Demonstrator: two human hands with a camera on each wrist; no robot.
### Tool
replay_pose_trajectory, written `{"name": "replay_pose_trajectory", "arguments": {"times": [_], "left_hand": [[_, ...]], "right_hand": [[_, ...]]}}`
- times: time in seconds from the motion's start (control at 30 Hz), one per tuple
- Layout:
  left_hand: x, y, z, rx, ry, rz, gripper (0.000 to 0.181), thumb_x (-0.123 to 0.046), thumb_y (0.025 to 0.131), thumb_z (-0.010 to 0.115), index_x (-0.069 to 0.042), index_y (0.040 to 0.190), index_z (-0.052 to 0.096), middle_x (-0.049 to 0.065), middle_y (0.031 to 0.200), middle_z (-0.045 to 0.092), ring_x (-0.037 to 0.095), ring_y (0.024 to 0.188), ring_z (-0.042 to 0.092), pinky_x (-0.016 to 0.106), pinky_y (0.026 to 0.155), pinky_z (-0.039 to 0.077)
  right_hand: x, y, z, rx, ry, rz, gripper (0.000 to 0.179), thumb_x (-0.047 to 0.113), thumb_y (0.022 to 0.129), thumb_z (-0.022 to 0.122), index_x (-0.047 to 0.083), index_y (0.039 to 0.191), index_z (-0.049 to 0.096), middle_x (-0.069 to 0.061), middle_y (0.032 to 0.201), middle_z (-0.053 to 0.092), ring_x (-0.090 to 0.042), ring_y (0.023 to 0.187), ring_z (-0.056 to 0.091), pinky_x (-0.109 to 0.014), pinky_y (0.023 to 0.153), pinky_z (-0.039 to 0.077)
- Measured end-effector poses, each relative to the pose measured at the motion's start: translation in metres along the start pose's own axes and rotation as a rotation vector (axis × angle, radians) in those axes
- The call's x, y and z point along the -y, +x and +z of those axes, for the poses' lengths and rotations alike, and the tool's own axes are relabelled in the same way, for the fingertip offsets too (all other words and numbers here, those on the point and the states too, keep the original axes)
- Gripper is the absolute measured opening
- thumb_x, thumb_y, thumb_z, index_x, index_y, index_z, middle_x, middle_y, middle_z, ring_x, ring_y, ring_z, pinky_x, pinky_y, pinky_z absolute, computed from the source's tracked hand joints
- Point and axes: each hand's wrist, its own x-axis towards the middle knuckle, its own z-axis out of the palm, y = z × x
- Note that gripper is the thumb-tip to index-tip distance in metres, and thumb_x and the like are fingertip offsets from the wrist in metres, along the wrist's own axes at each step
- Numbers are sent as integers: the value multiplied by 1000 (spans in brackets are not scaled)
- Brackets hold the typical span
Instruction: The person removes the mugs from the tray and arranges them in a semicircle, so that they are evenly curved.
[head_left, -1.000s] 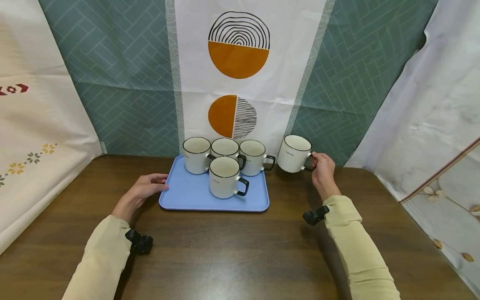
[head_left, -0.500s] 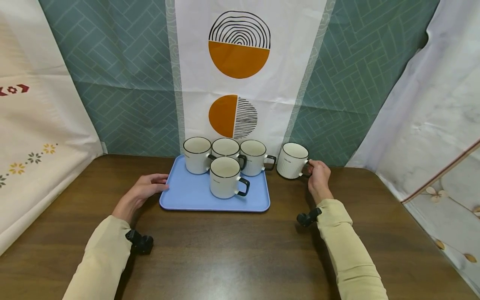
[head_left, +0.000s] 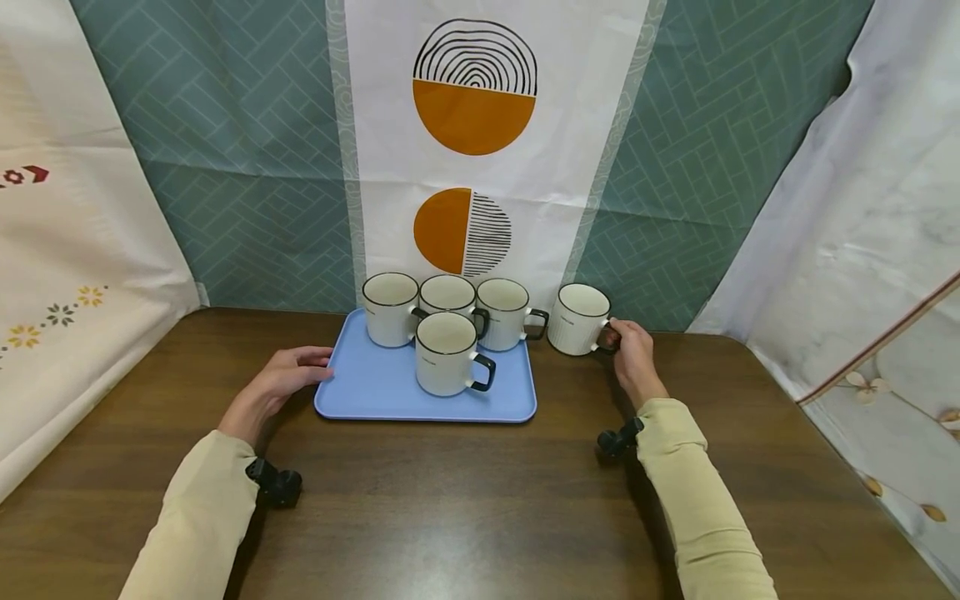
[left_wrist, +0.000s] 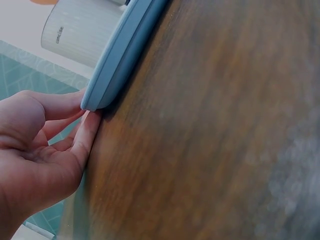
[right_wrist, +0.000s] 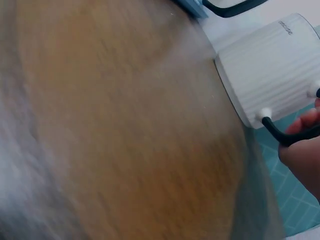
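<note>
A blue tray (head_left: pixel 367 404) lies on the wooden table, bearing several white mugs with dark rims and black handles. Three mugs line its back edge, and one mug (head_left: pixel 446 360) stands in front of them. My left hand (head_left: pixel 288 375) grips the tray's left edge; in the left wrist view its fingertips meet at the tray rim (left_wrist: pixel 107 82). Right of the tray, another white mug (head_left: pixel 578 321) stands upright on the table, apart from the tray. My right hand (head_left: pixel 636 354) holds that mug's black handle (right_wrist: pixel 282 135), fingers curled round it in the right wrist view.
The brown table (head_left: pixel 450 508) runs forward from the back wall. A patterned green and white cloth (head_left: pixel 480 167) hangs close behind the mugs. Light cloths hang at the left (head_left: pixel 82 250) and right (head_left: pixel 877 275).
The right hand has brought its mug down and slightly left, from tilted to upright on the table beside the tray. The left hand stays at the tray's edge.
</note>
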Motion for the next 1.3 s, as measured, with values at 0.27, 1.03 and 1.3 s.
{"name": "replay_pose_trajectory", "arguments": {"times": [0.27, 1.03, 1.3], "left_hand": [[2, 2, 2, -2, -4, 4, 54, -8, 95, 58, 14, 140, 37, 30, 129, 47, 30, 108, 52, 47, 102, 39], [2, 2, 1, 7, 1, 8, 56, -10, 95, 59, 13, 141, 36, 29, 129, 47, 30, 108, 51, 46, 101, 40], [6, 5, -1, 5, 8, 12, 56, -10, 95, 60, 14, 141, 36, 30, 130, 46, 24, 105, 53, 41, 98, 44]], "right_hand": [[15, -2, -6, 64, -288, 108, 14, 11, 98, 50, 9, 87, 57, 8, 69, 58, -8, 69, 52, -22, 67, 39], [49, -31, 23, 183, -531, -152, 21, 12, 98, 54, -8, 104, 57, 9, 82, 59, -13, 86, 54, -25, 77, 43], [38, -56, 44, 367, -544, -139, 23, 10, 97, 54, -12, 104, 57, -3, 91, 63, -14, 85, 59, -31, 81, 47]]}}
